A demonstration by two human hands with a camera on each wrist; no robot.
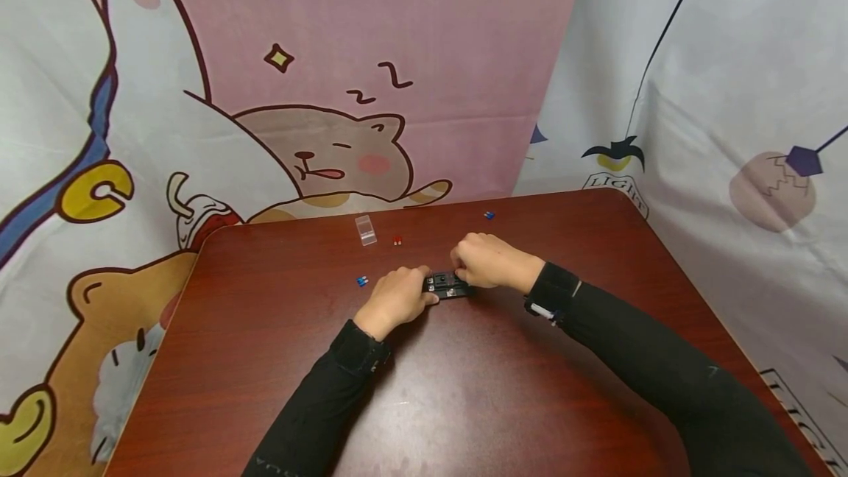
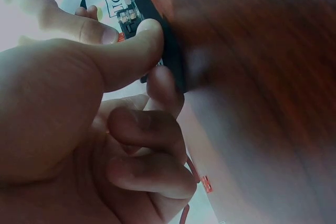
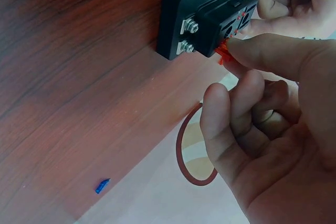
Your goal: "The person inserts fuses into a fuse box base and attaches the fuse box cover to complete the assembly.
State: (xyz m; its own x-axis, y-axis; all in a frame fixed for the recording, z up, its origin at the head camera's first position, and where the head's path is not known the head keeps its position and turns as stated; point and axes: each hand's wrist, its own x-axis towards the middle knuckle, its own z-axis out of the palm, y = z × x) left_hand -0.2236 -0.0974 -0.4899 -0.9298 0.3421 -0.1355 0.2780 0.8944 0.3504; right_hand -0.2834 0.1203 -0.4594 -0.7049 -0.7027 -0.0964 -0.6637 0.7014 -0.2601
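A black fuse block (image 1: 447, 291) with metal screw terminals is held over the middle of the table. My left hand (image 1: 397, 297) pinches one end of it between thumb and index finger; the other fingers curl loosely below in the left wrist view. At the opposite end, my right hand (image 1: 489, 260) pinches a red blade fuse (image 3: 224, 52) against the slotted face of the block. The thumb hides much of that fuse. In the left wrist view, the block (image 2: 172, 59) is seen edge-on behind the left thumb.
On the brown table (image 1: 424, 389), a clear plastic cover (image 1: 366, 230) lies toward the back, beside another red fuse (image 1: 397, 240). One blue fuse (image 1: 362, 281) sits left of the left hand, another blue fuse (image 1: 489, 215) near the back edge. A printed cloth (image 1: 424, 35) hangs behind.
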